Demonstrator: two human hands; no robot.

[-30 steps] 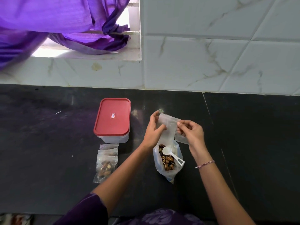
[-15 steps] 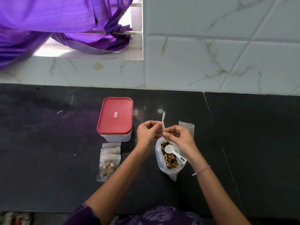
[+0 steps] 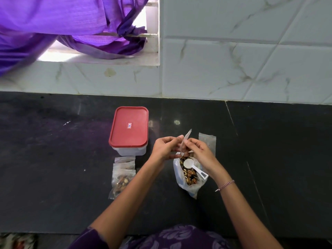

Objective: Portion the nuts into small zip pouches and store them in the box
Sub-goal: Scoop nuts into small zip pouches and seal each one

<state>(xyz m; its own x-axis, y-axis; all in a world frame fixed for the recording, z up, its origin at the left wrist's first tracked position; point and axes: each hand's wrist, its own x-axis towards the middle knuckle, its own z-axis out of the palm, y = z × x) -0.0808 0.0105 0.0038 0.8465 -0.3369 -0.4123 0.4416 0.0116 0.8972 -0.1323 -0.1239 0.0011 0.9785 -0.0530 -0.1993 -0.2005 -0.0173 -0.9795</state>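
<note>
The left hand and the right hand meet above the desk, and both pinch one small empty zip pouch between thumb and curled fingers. The pouch stands edge-on between them, its upper corner poking up past the fingertips, the left hand on its left face and the right hand on its right face.

Directly below the hands, nearer the person, lies the open clear bag of nuts, its mouth turned up toward the hands. A white scoop rests in the bag on top of the nuts, bowl toward the hands, handle running out to the right under the right wrist. A thin bracelet circles that wrist.

Just beyond the right hand a spare pouch lies flat on the desk. To the left of the left forearm, filled pouches lie overlapping in a short row. Just behind them stands the box, its red lid on.

A tiled wall rises behind the desk, with a purple curtain at upper left.
</note>
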